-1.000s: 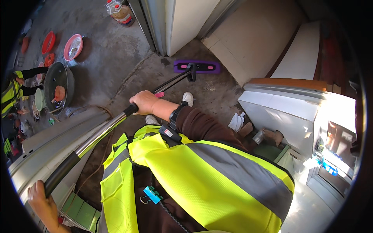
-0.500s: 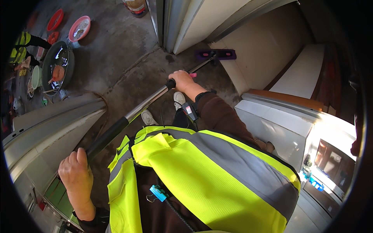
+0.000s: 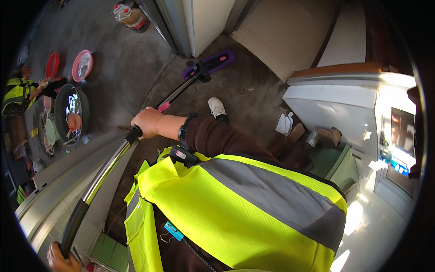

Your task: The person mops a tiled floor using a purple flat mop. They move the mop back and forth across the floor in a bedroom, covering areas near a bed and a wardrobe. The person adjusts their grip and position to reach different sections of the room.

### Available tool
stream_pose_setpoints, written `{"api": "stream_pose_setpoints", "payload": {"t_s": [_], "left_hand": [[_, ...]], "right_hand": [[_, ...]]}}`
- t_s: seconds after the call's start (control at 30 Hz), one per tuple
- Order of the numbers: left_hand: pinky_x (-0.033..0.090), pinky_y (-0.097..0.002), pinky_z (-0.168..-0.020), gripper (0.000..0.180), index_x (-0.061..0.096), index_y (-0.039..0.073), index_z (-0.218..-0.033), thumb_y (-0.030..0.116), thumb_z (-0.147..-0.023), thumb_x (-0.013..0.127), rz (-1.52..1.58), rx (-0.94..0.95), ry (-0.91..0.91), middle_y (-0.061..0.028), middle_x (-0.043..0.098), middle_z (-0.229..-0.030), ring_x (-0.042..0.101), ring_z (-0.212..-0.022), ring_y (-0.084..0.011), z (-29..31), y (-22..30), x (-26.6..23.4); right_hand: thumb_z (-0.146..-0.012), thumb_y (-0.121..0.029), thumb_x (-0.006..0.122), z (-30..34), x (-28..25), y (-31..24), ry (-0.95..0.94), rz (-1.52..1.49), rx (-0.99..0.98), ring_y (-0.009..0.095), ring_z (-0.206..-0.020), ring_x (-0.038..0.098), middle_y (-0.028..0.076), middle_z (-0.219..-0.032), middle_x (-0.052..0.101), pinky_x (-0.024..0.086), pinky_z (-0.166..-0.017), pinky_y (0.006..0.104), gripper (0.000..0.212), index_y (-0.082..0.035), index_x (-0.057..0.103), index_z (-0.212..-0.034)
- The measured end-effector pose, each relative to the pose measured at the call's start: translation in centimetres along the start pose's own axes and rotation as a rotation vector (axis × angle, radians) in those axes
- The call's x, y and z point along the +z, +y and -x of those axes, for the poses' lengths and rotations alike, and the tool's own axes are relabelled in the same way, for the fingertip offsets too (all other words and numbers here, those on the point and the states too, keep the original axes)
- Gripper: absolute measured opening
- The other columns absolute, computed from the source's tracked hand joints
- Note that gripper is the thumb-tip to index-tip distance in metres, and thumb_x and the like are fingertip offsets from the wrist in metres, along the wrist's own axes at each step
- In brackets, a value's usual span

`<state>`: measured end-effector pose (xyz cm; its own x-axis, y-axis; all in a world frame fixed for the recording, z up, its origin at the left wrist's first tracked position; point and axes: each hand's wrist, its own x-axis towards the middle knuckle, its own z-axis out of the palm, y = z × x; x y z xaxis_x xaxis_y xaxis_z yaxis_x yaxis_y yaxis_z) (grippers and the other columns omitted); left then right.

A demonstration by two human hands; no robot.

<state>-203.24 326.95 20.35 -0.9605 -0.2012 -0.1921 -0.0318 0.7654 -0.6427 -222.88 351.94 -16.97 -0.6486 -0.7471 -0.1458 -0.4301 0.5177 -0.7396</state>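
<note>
A flat mop (image 3: pixel 100 171) with a metal pole, black grips and a purple head slants across the view from lower left to upper middle. My left hand (image 3: pixel 62 259) is wrapped round the black grip at the pole's near end, partly cut off by the view's rim. Further up, my right hand (image 3: pixel 148 122) closes on the pole just above a black collar, beside a pink clip (image 3: pixel 163 107). The purple mop head (image 3: pixel 216 62) lies flat on the dark floor by the door frame's foot.
Door frames stand at left (image 3: pixel 59 181) and top (image 3: pixel 181 31). Beyond are red basins (image 3: pixel 53 65), a large dark tub (image 3: pixel 84 106), a person in a yellow vest (image 3: pixel 18 95) and plastic jugs (image 3: pixel 131 17). A white cloth (image 3: pixel 284 123) lies by the right wall.
The mop head has swung left and toward me, away from the right wall. Both hands have moved left with the pole, my left one also lower, and my view has shifted.
</note>
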Motion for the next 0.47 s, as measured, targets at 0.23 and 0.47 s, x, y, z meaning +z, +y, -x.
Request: {"api": "stream_pose_setpoints", "payload": {"t_s": [0.23,0.47], "left_hand": [[0.04,-0.0432,-0.066,0.032,0.05,0.001,-0.088,-0.006,-0.058,0.059,0.351,0.065,0.289,-0.0179,0.052,-0.078,0.051,-0.076,-0.0392,-4.3,-1.0,2.2],[0.037,-0.0371,-0.055,0.033,0.055,0.009,-0.085,0.016,-0.056,0.069,0.36,0.515,0.501,-0.0069,0.043,-0.063,0.048,-0.059,-0.0261,-9.2,10.8,-3.3]], "right_hand": [[-0.058,-0.028,0.072,3.3,-2.2,2.0,0.339,0.134,-0.046,0.029,-0.076,0.06,0.007,-0.073,0.062,0.044,-0.071,0.0408,0.024,-0.016,0.062,-0.075],[-0.053,-0.027,0.079,8.3,-6.6,10.8,0.403,0.269,0.098,0.03,-0.075,0.06,0.008,-0.074,0.061,0.047,-0.067,0.0419,0.03,-0.014,0.057,-0.07]]}}
